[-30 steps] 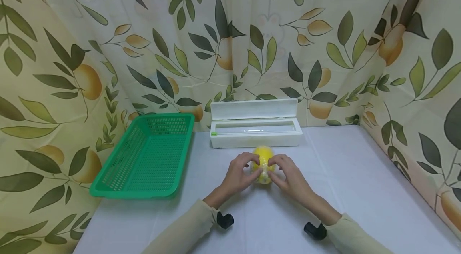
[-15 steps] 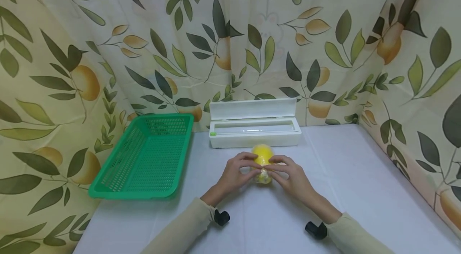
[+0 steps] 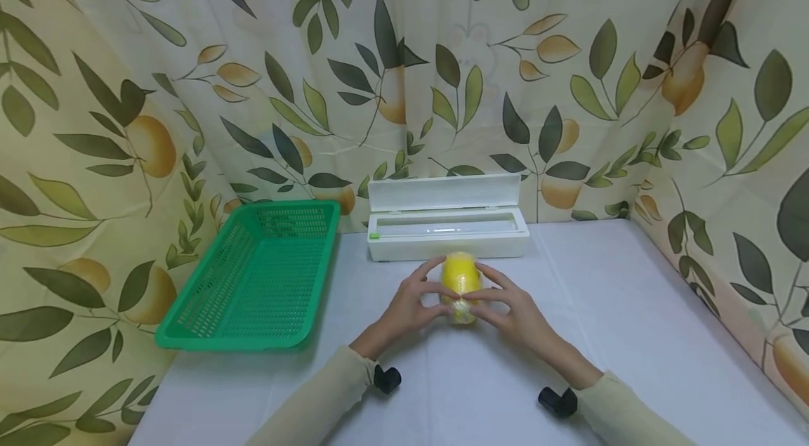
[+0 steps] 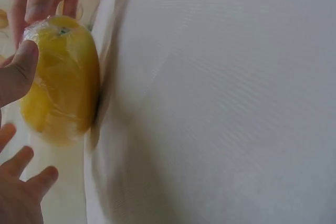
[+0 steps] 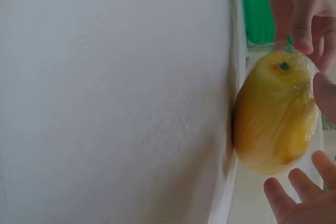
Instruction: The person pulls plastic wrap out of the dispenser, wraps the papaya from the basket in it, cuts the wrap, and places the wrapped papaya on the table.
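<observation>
An oval yellow fruit with a dark stem spot, tightly covered in clear plastic wrap, sits on the white table in front of a white box; its exact kind is unclear. The left hand holds its left side and the right hand its right side, with curved fingers and thumbs. On the near part of the fruit, the fingertips nearly meet over gathered wrap. Both wrist views show the glossy, creased wrap on the fruit, and the thumb against it at the right edge of the right wrist view.
Behind the fruit stands a long white cling film dispenser with its lid raised and a green slider at its left end. A green slotted plastic basket sits to the left. A leaf-patterned curtain surrounds the white-covered table.
The fingertips have drawn together over the near part of the fruit, and the index fingers have spread out along its far sides. The fruit has stayed in about the same place.
</observation>
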`<state>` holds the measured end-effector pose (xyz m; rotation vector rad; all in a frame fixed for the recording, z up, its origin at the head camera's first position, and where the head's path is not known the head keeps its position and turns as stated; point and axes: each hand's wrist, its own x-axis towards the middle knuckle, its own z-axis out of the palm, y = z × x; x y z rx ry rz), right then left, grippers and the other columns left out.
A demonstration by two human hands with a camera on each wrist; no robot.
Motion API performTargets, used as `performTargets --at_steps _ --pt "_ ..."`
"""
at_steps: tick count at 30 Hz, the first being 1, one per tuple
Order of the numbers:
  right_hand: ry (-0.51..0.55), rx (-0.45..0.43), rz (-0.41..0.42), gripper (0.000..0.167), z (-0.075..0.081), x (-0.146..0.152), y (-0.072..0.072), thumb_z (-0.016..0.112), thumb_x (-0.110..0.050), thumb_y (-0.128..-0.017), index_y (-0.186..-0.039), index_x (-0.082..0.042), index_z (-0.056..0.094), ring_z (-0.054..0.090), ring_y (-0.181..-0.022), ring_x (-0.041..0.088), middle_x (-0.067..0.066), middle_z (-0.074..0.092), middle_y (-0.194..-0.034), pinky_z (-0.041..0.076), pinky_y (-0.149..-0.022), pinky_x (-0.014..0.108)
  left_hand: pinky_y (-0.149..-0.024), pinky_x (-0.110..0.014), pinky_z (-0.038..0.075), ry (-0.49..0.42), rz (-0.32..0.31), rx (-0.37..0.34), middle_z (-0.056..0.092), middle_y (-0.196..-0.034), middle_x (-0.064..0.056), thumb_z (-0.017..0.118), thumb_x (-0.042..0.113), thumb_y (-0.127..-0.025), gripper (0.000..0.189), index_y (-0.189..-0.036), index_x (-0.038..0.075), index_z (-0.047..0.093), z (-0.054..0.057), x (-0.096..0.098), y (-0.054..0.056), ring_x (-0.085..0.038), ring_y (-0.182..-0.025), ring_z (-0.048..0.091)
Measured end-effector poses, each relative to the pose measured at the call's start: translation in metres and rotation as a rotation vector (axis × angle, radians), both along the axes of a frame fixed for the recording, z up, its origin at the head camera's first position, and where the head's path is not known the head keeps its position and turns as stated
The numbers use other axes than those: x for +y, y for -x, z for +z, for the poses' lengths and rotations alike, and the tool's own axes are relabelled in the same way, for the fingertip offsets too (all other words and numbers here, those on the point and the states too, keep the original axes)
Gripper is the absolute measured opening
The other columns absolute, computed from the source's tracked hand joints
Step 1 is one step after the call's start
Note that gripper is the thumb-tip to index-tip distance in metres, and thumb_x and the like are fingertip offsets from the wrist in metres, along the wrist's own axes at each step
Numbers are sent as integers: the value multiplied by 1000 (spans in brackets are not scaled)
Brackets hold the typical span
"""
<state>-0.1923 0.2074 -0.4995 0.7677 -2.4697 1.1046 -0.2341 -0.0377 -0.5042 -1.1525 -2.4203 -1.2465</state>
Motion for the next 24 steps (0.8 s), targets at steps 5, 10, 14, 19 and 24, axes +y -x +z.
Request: performTargets --at_steps 5,10,14,19,24 --pt "21 -122 -13 26 1 1 4 87 -14 -82 -106 -23 82 48 -139 42 12 50 -155 43 -106 60 -115 -38 39 -48 2 -75 59 -146 -5 89 16 -79 20 -97 11 83 -4 3 6 -21 -140 50" --pt "33 -177 -27 21 1 4 7 86 -20 -83 -104 -25 83 47 -140 40 8 52 -153 41 -108 61 -115 -39 39 -91 14 -78 64 -139 -4 90 15 -78 16 -92 10 83 -3 8 9 -19 -136 54" --pt "57 -166 -2 20 3 5 8 87 -19 -83 -102 -22 84 49 -138 41 12 55 -150 41 -108 63 -113 -41 42 -127 3 -68 65 -135 -8 90 13 -78 15 -90 8 83 0 9 9 -22 -133 56" --pt "60 -188 14 18 6 5 11 86 -20 -84 -102 -21 84 47 -140 41 12 54 -151 38 -109 64 -112 -41 43 -151 6 -56 66 -134 -9 90 13 -78 13 -88 7 83 -1 10 10 -24 -131 57" --pt "50 -219 13 17 6 5 12 84 -20 -86 -103 -22 83 44 -142 41 10 53 -152 36 -110 66 -113 -42 42 -179 9 -115 64 -136 -8 89 11 -79 12 -89 7 83 -3 11 10 -24 -132 56"
